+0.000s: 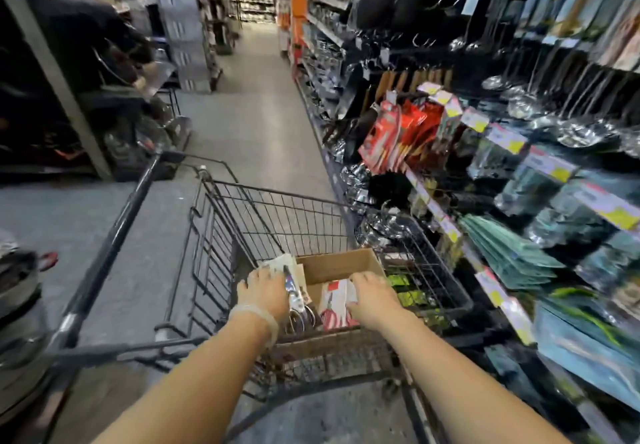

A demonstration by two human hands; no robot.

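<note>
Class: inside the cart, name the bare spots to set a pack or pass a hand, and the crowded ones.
Free: the brown cardboard box's far end, between its back wall and the red-and-white pack; the black wire cart's front, beyond the box. Crowded: the near end, under left hand, carded scissors and right hand; green packs beside the box.

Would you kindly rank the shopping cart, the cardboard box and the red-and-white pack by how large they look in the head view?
1. shopping cart, largest by far.
2. cardboard box, sitting in the cart.
3. red-and-white pack, in the box, partly hidden under the right hand.
</note>
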